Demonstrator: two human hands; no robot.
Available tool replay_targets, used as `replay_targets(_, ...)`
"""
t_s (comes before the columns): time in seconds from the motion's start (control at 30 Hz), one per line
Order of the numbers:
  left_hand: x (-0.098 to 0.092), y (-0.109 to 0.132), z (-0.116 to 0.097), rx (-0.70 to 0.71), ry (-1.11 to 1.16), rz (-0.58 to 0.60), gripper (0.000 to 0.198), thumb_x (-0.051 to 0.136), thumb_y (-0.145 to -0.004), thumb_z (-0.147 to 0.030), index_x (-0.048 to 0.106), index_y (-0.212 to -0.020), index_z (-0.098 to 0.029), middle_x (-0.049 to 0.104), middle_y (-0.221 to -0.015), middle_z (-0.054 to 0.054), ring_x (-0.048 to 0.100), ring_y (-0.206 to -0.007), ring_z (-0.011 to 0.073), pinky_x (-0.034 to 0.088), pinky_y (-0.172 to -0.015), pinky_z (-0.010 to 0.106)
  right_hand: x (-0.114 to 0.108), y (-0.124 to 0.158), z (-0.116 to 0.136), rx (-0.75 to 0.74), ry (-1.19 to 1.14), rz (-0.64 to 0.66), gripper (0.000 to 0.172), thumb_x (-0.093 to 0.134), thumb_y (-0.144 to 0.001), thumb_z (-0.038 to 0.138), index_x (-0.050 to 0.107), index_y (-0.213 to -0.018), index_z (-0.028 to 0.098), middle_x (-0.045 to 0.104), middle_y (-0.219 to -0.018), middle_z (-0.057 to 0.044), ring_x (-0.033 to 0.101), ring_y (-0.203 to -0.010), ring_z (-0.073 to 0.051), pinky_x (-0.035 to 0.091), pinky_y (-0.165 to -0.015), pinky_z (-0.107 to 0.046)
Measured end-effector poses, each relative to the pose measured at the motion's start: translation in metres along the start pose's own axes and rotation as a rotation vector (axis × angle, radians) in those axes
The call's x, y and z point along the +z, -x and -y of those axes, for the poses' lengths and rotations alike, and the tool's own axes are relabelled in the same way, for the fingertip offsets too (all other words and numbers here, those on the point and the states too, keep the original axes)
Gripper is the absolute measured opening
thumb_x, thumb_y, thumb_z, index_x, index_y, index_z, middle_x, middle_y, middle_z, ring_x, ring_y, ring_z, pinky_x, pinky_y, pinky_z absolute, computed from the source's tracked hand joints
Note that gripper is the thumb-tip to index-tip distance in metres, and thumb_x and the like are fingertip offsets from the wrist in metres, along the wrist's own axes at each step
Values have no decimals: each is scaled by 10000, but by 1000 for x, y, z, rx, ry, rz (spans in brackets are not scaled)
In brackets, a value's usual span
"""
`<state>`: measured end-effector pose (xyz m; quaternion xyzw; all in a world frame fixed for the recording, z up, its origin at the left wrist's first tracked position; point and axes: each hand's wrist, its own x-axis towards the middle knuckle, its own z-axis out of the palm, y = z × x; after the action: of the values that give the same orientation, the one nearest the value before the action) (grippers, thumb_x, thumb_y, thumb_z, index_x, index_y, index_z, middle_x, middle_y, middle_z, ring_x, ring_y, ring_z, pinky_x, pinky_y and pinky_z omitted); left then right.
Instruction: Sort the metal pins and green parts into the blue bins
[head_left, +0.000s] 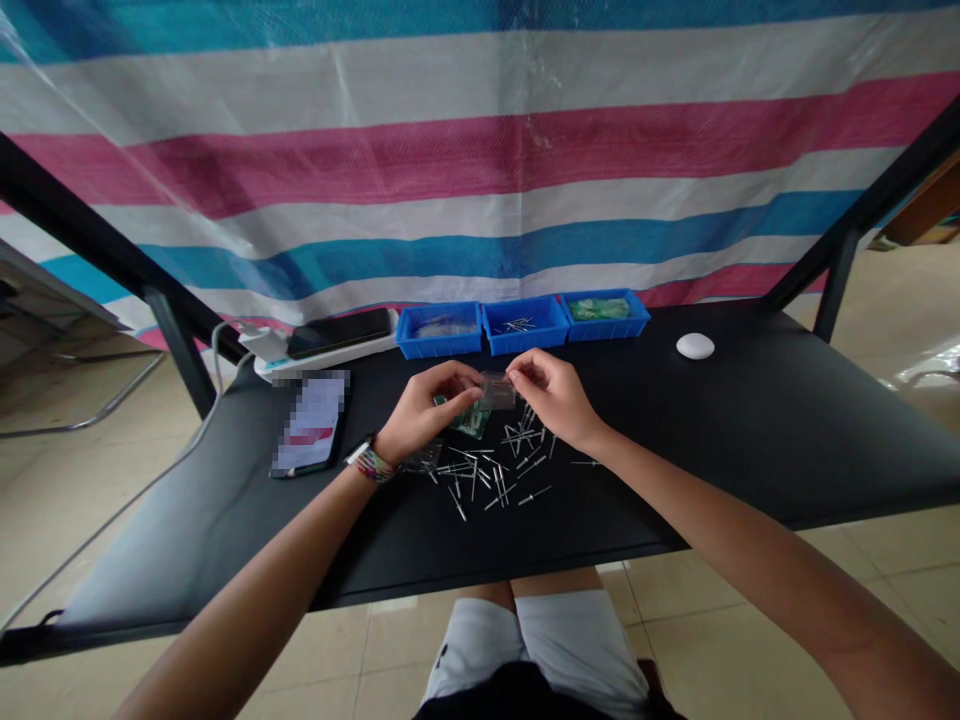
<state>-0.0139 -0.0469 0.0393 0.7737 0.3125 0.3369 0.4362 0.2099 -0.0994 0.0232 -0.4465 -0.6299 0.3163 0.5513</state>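
Note:
A small clear plastic bag [497, 391] is stretched between my two hands above the table. My left hand [431, 402] pinches its left edge between thumb and fingers, and my right hand [553, 395] pinches the upper right edge. What the bag contains is too small to make out. Under my left hand lies a green printed packet [472, 422], partly covered by the fingers. Several metal pop rivets [491, 480] are scattered on the table below the hands. Another clear bag [424, 457] lies by my left wrist.
Three blue bins stand at the back: the left bin [439, 346] holds clear bags, the middle bin [528, 342] rivets, the right bin [609, 326] green packets. A phone [311, 425], a power strip [330, 358] with another phone [341, 332], and a white mouse [695, 346] sit on the black table [720, 440].

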Motion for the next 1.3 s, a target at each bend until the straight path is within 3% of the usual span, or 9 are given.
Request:
replay_targets(0.1, 6, 2, -6, 5, 29, 28, 319, 746, -934, -468, 741, -1004, -157, 717, -837, 41, 640, -721, 155, 506, -666, 256, 2, 1, 2, 69, -121, 28, 165, 685, -958, 369, 680, -931, 206, 670, -794, -20, 636, -715, -179, 526, -665, -325)
replay_targets(0.37, 10, 4, -10, -50, 95, -55, 348, 762, -915, -507, 703, -875, -167, 689, -717, 27, 631, -633, 147, 480, -577, 236, 5, 1, 4, 207, -324, 98, 269, 791, -868, 434, 718, -989, 204, 683, -792, -2, 640, -669, -152, 557, -600, -296)
replay_targets(0.57, 8, 4, -11, -72, 127, -67, 354, 757, -910, -523, 695, -895, -175, 652, -686, 14, 596, -616, 148, 449, -575, 248, 6, 3, 8, 159, -238, 77, 229, 799, -876, 419, 762, -928, 199, 662, -722, 14, 568, -575, -121, 487, -520, -264)
replay_targets(0.67, 8, 4, -11, -77, 124, -95, 437, 696, -941, -557, 621, -727, -183, 587, -629, 2, 537, -578, 135, 406, -553, 251, 5, 4, 9, 115, -213, 36, 207, 807, -888, 400, 788, -957, 205, 667, -714, 10, 570, -562, -124, 474, -515, -269)
replay_targets(0.8, 8, 6, -10, -62, 100, -115, 599, 578, -997, -610, 574, -576, -184, 562, -563, 23, 509, -552, 141, 412, -570, 280, 2, 9, 14, -47, -95, -11, 143, 790, -930, 355, 816, -996, 230, 699, -856, -24, 625, -591, -134, 490, -524, -294)
replay_targets(1.03, 7, 5, -9, -108, 294, 2, 598, 551, -1001, -658, 779, -806, -141, 754, -761, 108, 680, -653, 191, 500, -620, 302, -1, 15, 21, -343, 209, -19, 162, 665, -1025, 279, 821, -1066, 285, 689, -886, -49, 648, -719, -188, 540, -655, -362)
replay_targets(1.17, 8, 5, -9, -123, 304, 31, 435, 685, -958, -571, 770, -850, -159, 760, -737, 81, 686, -653, 181, 528, -645, 292, -1, 15, 17, -373, 303, 11, 183, 637, -1029, 258, 811, -1068, 300, 685, -920, -58, 647, -768, -201, 538, -675, -361)
replay_targets(1.3, 10, 4, -10, -135, 318, 9, 337, 780, -906, -505, 725, -887, -173, 759, -720, 55, 672, -625, 167, 531, -638, 284, 0, 16, 14, -289, 205, 44, 233, 627, -1016, 224, 756, -1193, 304, 681, -973, -48, 659, -780, -190, 564, -709, -356)
